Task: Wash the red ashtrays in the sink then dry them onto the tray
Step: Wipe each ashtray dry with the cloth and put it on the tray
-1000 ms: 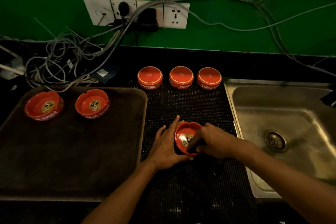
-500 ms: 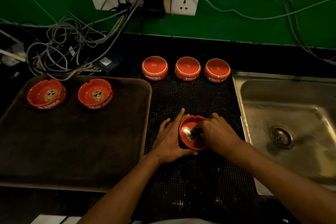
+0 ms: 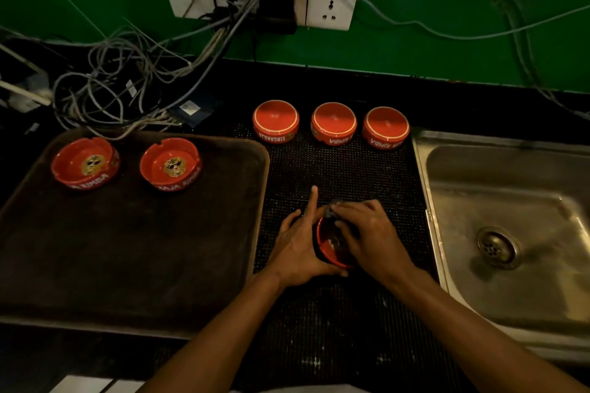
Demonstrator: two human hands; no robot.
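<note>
Three ashtrays (image 3: 332, 124) upturned behind; two upright on tray (image 3: 134, 265); sink (image 3: 510, 265) right; left hand (image 3: 300, 249) cups ashtray (image 3: 329, 252), mouth up; right hand (image 3: 370, 239) pinches dark cloth (image 3: 332, 210), covering bowl.

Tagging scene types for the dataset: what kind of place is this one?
Probably a back counter or wash-up station of a bar or café. A steel sink is set into a dark counter, matching branded red ashtrays stand in a row, and a serving tray lies below a cable-cluttered socket strip.

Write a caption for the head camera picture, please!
Left hand steadies a red ashtray on the mat while right hand wipes inside it.
</note>
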